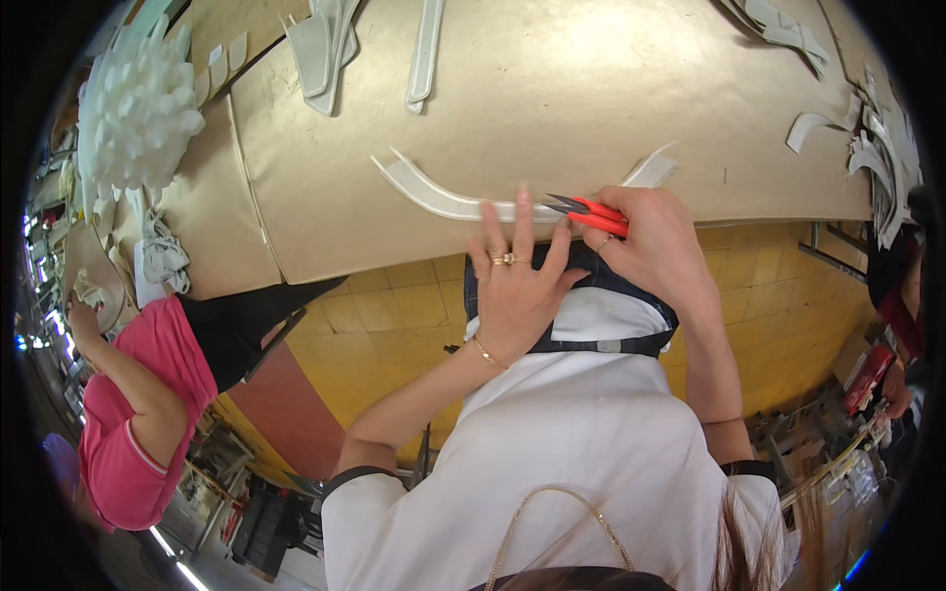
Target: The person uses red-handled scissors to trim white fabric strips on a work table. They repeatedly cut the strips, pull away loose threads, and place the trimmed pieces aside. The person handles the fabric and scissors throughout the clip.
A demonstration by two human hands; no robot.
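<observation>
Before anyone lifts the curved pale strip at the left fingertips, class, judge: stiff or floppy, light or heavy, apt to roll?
The curved pale strip is probably light, as it looks thin and narrow. Lifted by one end, it may flex, being long for its width. It seems unlikely to roll, since it appears flat on the table.

Head-worn view (wide fisheye), facing down, close above the hands (520, 295)

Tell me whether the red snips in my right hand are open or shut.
Slightly open: the red snips show two dark blades with their tips apart.
</observation>
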